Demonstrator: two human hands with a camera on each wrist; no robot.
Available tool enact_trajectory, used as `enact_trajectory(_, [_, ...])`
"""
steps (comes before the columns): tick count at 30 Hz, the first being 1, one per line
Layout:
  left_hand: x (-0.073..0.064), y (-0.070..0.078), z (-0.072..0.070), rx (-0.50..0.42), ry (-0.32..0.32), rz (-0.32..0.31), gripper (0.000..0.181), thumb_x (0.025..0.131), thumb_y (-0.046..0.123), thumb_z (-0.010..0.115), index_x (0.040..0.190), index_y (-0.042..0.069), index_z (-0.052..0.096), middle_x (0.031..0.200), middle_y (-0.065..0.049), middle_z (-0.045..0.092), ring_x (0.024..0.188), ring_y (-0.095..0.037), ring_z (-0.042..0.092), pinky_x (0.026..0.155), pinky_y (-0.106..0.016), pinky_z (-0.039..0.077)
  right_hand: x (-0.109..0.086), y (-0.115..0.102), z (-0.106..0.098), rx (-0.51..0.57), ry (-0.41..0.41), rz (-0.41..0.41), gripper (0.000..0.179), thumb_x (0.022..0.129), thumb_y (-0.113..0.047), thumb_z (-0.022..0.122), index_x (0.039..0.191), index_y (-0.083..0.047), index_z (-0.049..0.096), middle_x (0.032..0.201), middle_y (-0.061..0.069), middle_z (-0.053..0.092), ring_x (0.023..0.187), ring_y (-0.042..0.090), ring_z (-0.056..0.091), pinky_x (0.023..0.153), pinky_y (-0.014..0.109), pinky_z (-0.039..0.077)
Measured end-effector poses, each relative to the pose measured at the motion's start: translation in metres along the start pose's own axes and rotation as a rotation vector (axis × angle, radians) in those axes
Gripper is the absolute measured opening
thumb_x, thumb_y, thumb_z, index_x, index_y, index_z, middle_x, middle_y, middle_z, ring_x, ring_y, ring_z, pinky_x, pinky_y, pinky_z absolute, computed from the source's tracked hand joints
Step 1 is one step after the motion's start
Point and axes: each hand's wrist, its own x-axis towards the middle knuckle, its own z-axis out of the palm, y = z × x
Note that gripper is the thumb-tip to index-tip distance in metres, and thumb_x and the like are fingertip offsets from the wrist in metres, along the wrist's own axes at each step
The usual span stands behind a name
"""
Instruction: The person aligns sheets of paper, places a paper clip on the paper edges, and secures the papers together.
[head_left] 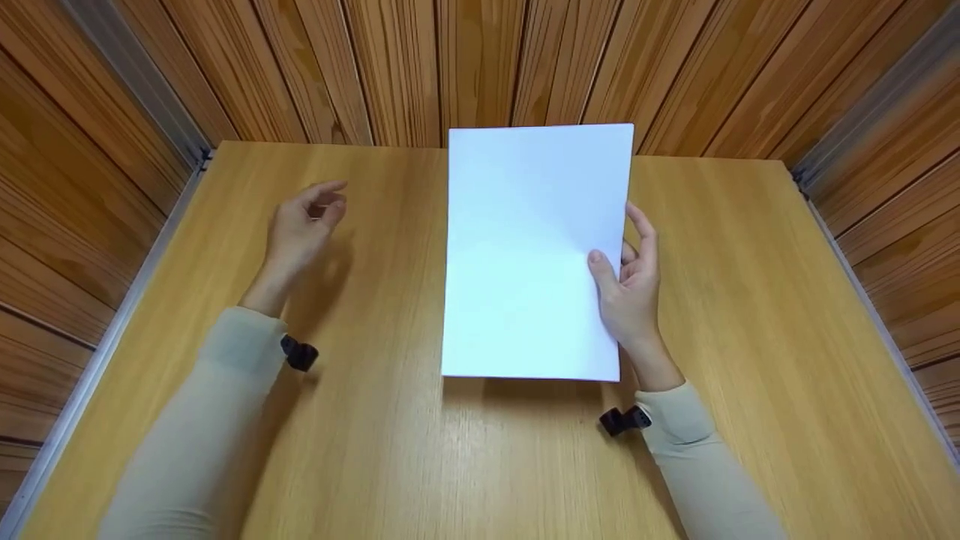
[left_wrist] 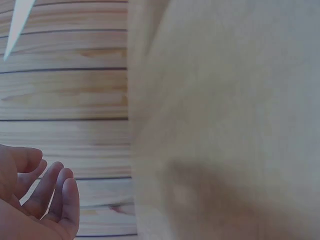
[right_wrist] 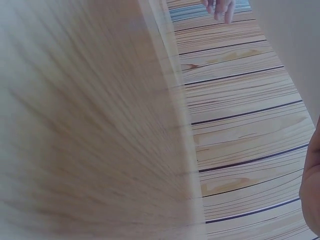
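A blank white sheet of paper is held up over the middle of the table, its long side pointing away from me. My right hand grips its right edge, thumb on the front face and the other fingers behind, partly hidden by it. In the right wrist view the paper slants across the upper right corner. Off to the left, my left hand hovers over the table with its fingers loosely bent and nothing in them. The left wrist view shows those relaxed fingers apart from the paper.
The wooden table has a light brown grain. Behind it stands a wood-plank wall, with plank panels on the left and right sides as well. Metal rails run along the table's side edges. Each sleeve carries a small black camera.
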Motion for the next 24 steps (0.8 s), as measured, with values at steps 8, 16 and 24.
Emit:
enact_trajectory(8, [0.007,-0.019,-0.022,0.087,-0.055,-0.075,0.037,0.110,0.017,0.058,0.146,0.011,0.064,0.135,-0.016,0.068,0.119,-0.028,0.063,0.090,-0.027,0.051,0.000,-0.002,0.001,0.000,-0.002,0.022,0.066,0.104,0.008,0.056,0.163,-0.004,0.030,0.138,0.022,0.063,0.106,0.025,0.070,0.062,0.020,0.053])
enact_trajectory(16, [0.009,-0.037,-0.041,0.128,-0.072,-0.159,0.041,0.110,0.018,0.056,0.150,0.011,0.061,0.141,-0.017,0.064,0.126,-0.031,0.060,0.101,-0.045,0.052,0.000,-0.002,0.002,0.009,-0.009,0.028,0.067,0.104,0.008,0.056,0.163,-0.006,0.029,0.139,0.023,0.063,0.113,0.027,0.070,0.068,0.022,0.057])
enact_trajectory(24, [0.008,-0.056,-0.049,0.195,-0.099,-0.177,0.041,0.108,0.012,0.059,0.149,0.004,0.060,0.142,-0.024,0.061,0.126,-0.038,0.059,0.105,-0.054,0.050,0.000,0.000,0.002,0.014,-0.019,0.014,0.067,0.104,0.008,0.057,0.163,-0.007,0.029,0.139,0.021,0.064,0.117,0.029,0.070,0.074,0.025,0.060])
